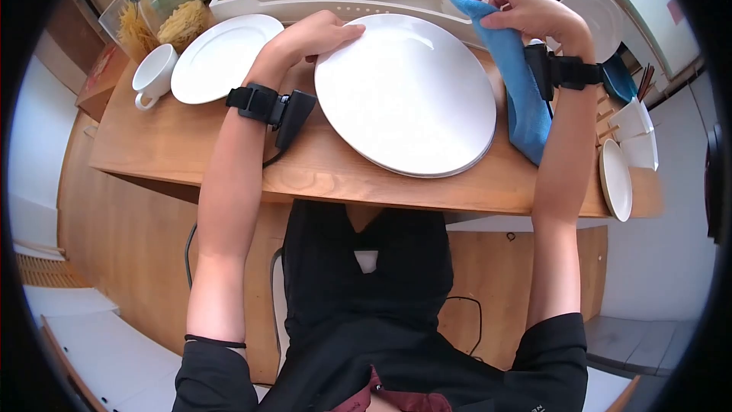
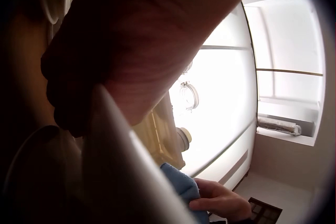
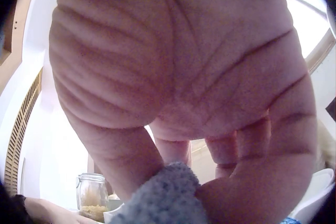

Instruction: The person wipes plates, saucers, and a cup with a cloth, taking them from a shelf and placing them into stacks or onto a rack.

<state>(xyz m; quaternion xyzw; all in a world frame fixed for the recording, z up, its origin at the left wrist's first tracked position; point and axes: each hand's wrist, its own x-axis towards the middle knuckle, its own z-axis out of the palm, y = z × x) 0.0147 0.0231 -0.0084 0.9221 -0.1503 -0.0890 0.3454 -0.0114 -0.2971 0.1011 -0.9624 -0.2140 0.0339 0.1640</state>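
My left hand [image 1: 316, 37] grips the upper left rim of a large white plate [image 1: 404, 95], which is tilted up over the table's front edge. A second rim shows along its lower edge. In the left wrist view the plate's edge [image 2: 131, 155] runs past the darkened left hand [image 2: 131, 50]. To the right of the plate, my right hand [image 1: 530, 11] pinches a blue cloth [image 1: 509, 69] near its upper end, and the rest hangs down to the tabletop. The right wrist view shows the fuzzy cloth [image 3: 163, 195] between thumb and fingers of the right hand [image 3: 184, 66].
A white plate [image 1: 221, 61] and a white cup [image 1: 155, 75] sit on the wooden table [image 1: 320, 156] at the left, near a glass jar of pasta [image 1: 181, 23]. Behind stands a cream rack [image 1: 335, 6] with stacked dishes. A small plate [image 1: 616, 181] leans at the right edge.
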